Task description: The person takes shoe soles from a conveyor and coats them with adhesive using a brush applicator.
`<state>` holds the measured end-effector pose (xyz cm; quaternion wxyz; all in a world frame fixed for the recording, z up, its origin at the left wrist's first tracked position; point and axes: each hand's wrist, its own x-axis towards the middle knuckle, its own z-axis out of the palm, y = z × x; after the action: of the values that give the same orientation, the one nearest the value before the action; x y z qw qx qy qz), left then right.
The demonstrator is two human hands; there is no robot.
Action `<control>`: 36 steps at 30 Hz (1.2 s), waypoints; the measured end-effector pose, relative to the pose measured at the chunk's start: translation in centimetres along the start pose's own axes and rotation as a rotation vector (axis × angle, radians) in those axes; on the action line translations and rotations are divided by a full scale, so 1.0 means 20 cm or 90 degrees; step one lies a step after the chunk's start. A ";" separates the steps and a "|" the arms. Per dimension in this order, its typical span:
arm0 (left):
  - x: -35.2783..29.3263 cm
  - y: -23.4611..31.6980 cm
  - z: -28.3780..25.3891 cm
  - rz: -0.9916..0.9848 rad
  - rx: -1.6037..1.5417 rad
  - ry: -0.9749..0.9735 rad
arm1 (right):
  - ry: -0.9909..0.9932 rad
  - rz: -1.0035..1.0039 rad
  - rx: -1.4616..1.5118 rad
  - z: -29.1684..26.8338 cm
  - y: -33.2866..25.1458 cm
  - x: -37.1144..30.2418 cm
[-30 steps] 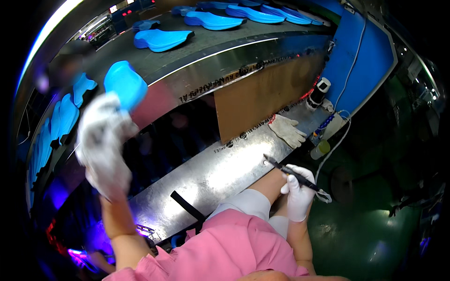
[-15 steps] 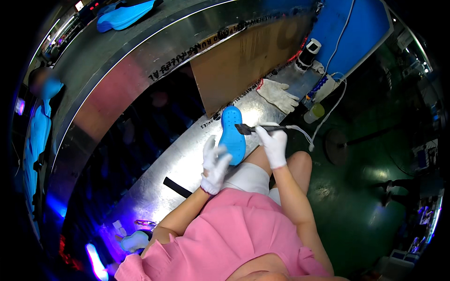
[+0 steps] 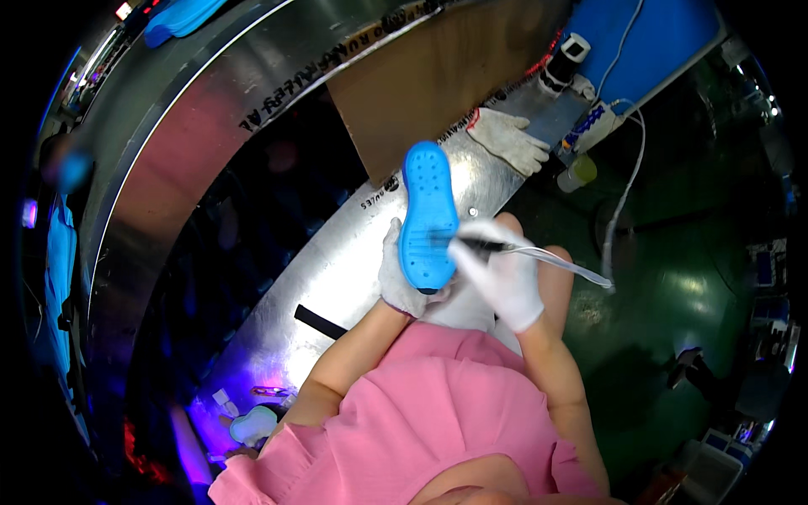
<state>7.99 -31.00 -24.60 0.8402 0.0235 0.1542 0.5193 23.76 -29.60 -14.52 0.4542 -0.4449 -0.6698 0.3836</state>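
Note:
My white-gloved left hand (image 3: 397, 282) grips a bright blue shoe sole (image 3: 427, 189) from its left side and from beneath, near the heel end. The sole is tilted up over the metal bench, its holed, grooved face toward me. A small dark patch shows at its lower tip. In my white-gloved right hand (image 3: 512, 282) is a dark brush (image 3: 480, 244), its tip smeared by motion against the sole's lower half. A white cord or tube (image 3: 560, 263) trails off to the right from the brush.
The metal bench (image 3: 328, 269) curves past a brown board (image 3: 421, 93). A black strip (image 3: 320, 321) lies on it. Toward the far right are a loose white glove (image 3: 509, 139), a black-and-white device (image 3: 564, 61) and a yellow-lidded container (image 3: 577, 173). More blue pieces (image 3: 181, 21) lie upper left.
My left hand has taken hold of the sole and lifted it off the bench. My right hand has brought the brush down to the sole's lower half.

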 end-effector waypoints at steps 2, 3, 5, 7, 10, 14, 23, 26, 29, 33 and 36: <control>-0.03 -0.04 0.14 0.027 0.034 0.132 | 0.073 -0.203 -0.257 -0.01 -0.03 0.03; -0.01 -0.05 0.17 0.029 0.038 0.129 | 0.059 -0.302 -0.315 0.01 -0.02 0.05; 0.00 -0.07 0.25 0.060 -0.012 0.009 | -0.101 -0.355 -0.309 0.01 -0.10 -0.02; 0.01 -0.08 0.26 0.078 -0.042 0.020 | -0.072 -0.329 -0.099 -0.01 -0.11 -0.01; 0.01 -0.08 0.16 0.033 -0.130 -0.261 | 0.158 -0.179 -0.119 -0.04 -0.09 0.03; 0.05 -0.05 0.22 0.079 -0.053 -0.116 | -0.065 -0.425 -0.297 -0.01 -0.17 -0.13; 0.10 0.07 0.17 0.076 -0.053 -0.240 | -0.015 -0.353 -0.153 0.04 -0.18 -0.20; 0.03 0.10 0.32 0.123 0.050 -0.160 | 0.047 -0.038 0.106 0.00 -0.16 -0.11; 0.01 0.21 0.38 -0.038 -0.047 -0.147 | -0.116 -0.333 -0.140 -0.12 -0.11 -0.06; 0.04 0.33 0.33 -0.195 0.054 -0.242 | -0.284 -0.472 -0.303 -0.17 -0.26 -0.08; 0.06 0.36 0.37 -0.226 0.121 -0.206 | -0.210 -0.361 -0.165 -0.15 -0.20 -0.04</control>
<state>4.43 -25.70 -16.34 0.9259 0.1579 0.0679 0.3363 25.79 -31.34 -10.19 0.3681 -0.2269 -0.8742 0.2209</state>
